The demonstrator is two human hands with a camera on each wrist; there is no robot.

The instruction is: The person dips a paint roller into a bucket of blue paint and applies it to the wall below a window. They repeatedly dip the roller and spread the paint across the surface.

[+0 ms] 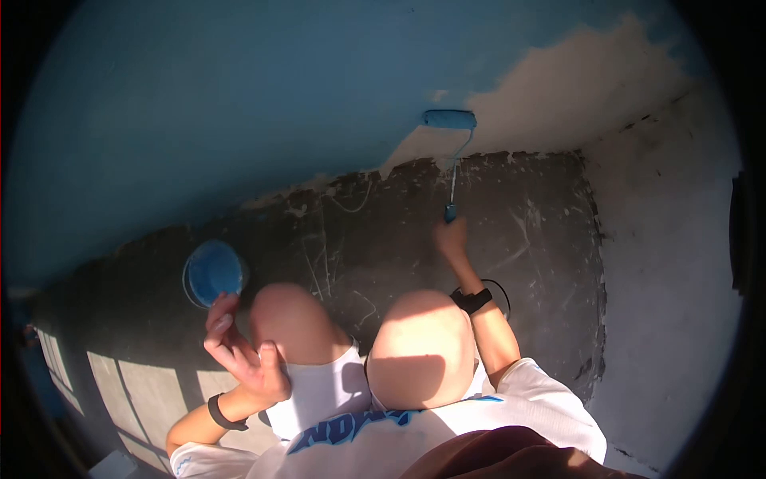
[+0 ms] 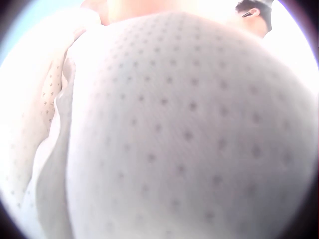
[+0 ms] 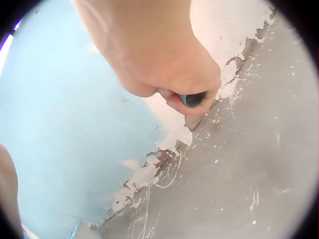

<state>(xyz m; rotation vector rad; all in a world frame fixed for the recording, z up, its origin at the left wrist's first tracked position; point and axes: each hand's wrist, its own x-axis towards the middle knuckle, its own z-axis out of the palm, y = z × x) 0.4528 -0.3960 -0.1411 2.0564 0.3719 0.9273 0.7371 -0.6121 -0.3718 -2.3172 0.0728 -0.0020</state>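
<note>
My right hand (image 1: 452,237) grips the handle of a paint roller (image 1: 449,120), whose blue sleeve lies against the wall where blue paint meets the unpainted pale part. In the right wrist view the curled right hand (image 3: 169,74) holds the dark handle end (image 3: 193,98); the roller's sleeve is hidden there. My left hand (image 1: 247,355) hangs in the air by the left knee, fingers loosely bent and holding nothing. Just beyond its fingertips stands a bucket (image 1: 214,271) of blue paint. The left wrist view shows mostly dotted white cloth (image 2: 174,134), no hand.
The blue-painted wall (image 1: 239,104) runs across the top, with a pale unpainted patch (image 1: 574,88) at right. A white side wall (image 1: 662,279) stands on the right. Both knees are bent above the dark, paint-spattered floor (image 1: 519,263). Window light falls at lower left.
</note>
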